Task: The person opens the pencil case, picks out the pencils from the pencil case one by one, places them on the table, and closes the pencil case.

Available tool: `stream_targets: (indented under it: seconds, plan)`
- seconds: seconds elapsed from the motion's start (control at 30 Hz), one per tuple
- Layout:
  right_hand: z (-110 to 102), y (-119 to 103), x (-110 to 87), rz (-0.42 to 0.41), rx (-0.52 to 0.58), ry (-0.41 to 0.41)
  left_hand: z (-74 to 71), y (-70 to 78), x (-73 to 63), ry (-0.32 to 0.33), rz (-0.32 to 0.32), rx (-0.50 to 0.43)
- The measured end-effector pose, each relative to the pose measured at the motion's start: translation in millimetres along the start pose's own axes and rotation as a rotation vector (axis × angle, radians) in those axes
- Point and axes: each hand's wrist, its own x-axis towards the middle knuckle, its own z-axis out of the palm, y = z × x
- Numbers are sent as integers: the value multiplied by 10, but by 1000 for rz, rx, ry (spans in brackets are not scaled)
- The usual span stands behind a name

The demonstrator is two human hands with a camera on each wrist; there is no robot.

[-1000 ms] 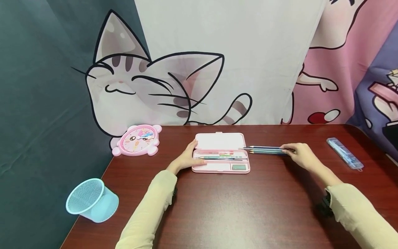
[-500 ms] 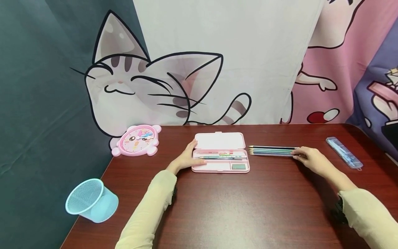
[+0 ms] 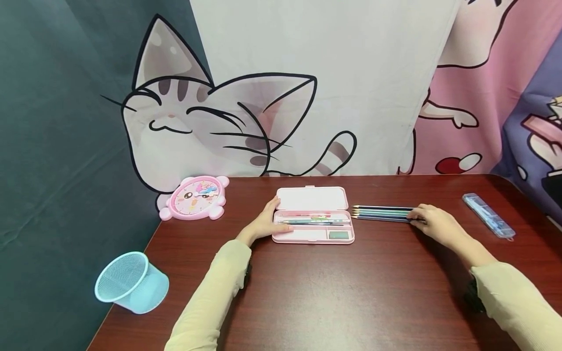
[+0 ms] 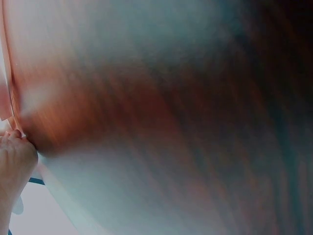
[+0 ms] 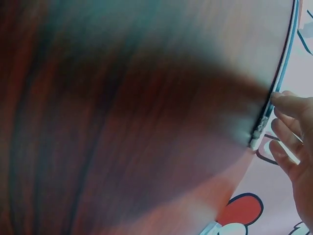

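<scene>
An open pink pencil case point(image 3: 312, 239) lies on the table with its lid folded back. Pencils or pens point(image 3: 307, 222) fill its long compartment, and a green eraser point(image 3: 338, 235) sits at front right. My left hand point(image 3: 263, 222) holds the case by its left end, thumb over the front compartment. To the right of the case, several pencils point(image 3: 382, 213) lie side by side, tips pointing left. My right hand point(image 3: 439, 225) pinches them near their right ends. In the right wrist view, the thumb point(image 5: 288, 104) presses on the near side of a dark pencil point(image 5: 281, 63).
A pink animal-shaped clock point(image 3: 195, 197) stands at the back left. A light blue mesh bin point(image 3: 131, 282) lies tilted near the left edge. At the right is a clear blue plastic box point(image 3: 488, 215). A cartoon-printed cloth point(image 3: 373, 97) hangs behind the table point(image 3: 333, 297).
My right hand shifted right along the pencils, then slightly back left. The pencils went from a tight bundle touching the case to an even row beside it. My left hand stayed put.
</scene>
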Motion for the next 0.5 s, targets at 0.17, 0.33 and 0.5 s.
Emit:
stream_targets:
  seconds: [0.17,0.33,0.5]
  plan:
    - [9,-100,79,20,36,-7,0,1,3,3,2,3]
    - [83,-287,215,4,97,-23,-3,-8,9,8,7,8]
    - [179,-549,386,-43,209,-56,8,-8,7,4,2,-1]
